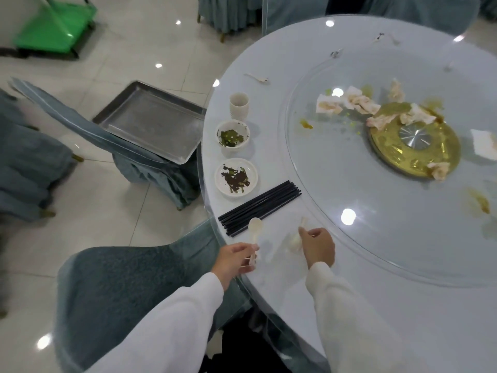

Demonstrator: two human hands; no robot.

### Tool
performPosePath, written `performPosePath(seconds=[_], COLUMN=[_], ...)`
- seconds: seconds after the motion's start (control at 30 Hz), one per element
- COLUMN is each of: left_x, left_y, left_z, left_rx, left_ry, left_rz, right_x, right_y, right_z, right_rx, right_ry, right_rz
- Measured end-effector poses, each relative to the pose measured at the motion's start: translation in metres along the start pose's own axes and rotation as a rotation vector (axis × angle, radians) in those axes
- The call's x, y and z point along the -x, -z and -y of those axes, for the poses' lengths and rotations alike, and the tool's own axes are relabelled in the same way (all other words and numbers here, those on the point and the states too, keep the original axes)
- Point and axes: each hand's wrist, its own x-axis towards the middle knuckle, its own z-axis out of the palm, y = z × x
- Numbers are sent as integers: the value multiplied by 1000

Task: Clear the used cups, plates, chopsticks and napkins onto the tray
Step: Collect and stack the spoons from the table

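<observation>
Hands in white sleeves worked at the near edge of a round table (pixel 269 63). The left hand (pixel 234 261) pinched the handle of a white plastic spoon (pixel 254 232) between thumb and fingers, with the bowl of the spoon pointing up over the table edge. The right hand (pixel 318 249) had its fingers curled around something pale and crumpled (pixel 295 242), probably a napkin; it was blurred, so I cannot tell for sure.

Just beyond the spoon lay a bundle of black chopsticks (pixel 259 207), side by side on the table. Behind them stood a small white plate (pixel 236 177) with dark sauce remains, then a white bowl (pixel 233 134) with green leaf bits, then a stack of pale cups (pixel 238 105). All of them were in a row along the table edge.

The metal tray (pixel 150 119) rested on the seat of a covered chair (pixel 88 125) just beside the table, to the left of the cups, and nothing lay in it.

On the glass turntable (pixel 349 170) were several dirty napkins (pixel 357 103) around a golden centre disc (pixel 414 146), with yellow sauce spots.
</observation>
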Motion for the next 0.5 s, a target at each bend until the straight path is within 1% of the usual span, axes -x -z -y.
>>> performPosePath(seconds=[0.1,0.17,0.3,0.4,0.5], left_x=[7,11,20,28,35], left_y=[12,20,32,41,49], left_z=[4,5,4,4,3], left_rx=[98,107,88,28,-3], left_ry=[3,-8,-15,-31,-62], left_rz=[17,19,24,43,41], right_x=[-8,-10,-14,-6,14], right_y=[-6,-11,-13,-13,-10], right_z=[2,2,2,1,4], right_rx=[81,110,34,-57,-173], right_ry=[-19,-20,-60,-57,-8], right_rz=[74,98,100,32,-34])
